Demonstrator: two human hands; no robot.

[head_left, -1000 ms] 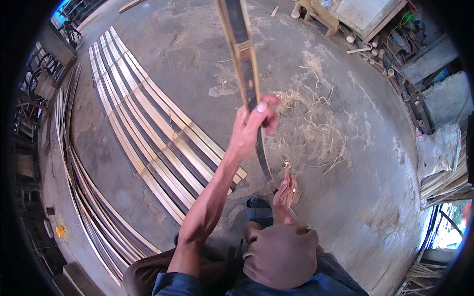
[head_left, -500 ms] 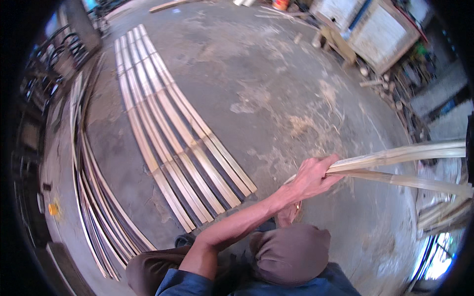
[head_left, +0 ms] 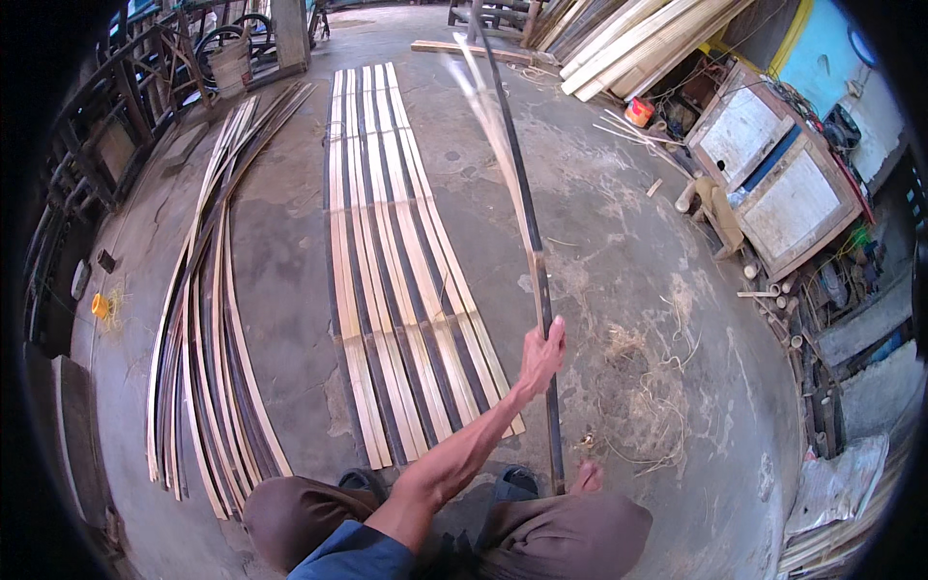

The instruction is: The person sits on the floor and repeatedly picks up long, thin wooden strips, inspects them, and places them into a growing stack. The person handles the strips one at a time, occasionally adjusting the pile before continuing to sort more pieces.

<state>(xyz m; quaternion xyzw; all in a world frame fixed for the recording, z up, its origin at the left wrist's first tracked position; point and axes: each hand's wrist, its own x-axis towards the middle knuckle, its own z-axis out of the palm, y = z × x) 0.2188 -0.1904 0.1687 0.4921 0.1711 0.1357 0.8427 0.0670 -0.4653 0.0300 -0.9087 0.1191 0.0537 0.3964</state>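
Observation:
My left hand point(head_left: 543, 358) is closed around a few long bamboo strips point(head_left: 527, 227). They stand up and away from me, a dark edge facing one side and pale, motion-blurred ends at the far tip. Their lower end comes down beside my sandalled foot. Close to that end, by my right knee, my right hand point(head_left: 587, 476) shows only in part; its fingers are mostly hidden. Left of the held strips, a row of flat bamboo strips point(head_left: 401, 280) lies side by side on the floor, pale and dark stripes alternating.
A loose, crossing bundle of strips point(head_left: 208, 319) lies farther left. Fibre shavings point(head_left: 628, 343) litter the concrete floor at right. A worn cabinet point(head_left: 764, 169) stands at the right, with leaning bamboo slats point(head_left: 643, 48) behind. A small yellow object point(head_left: 100, 305) sits far left.
The held strips have swung from pointing right to pointing away from me, my left hand moving left with them. My view has turned, so the floor strips appear farther right.

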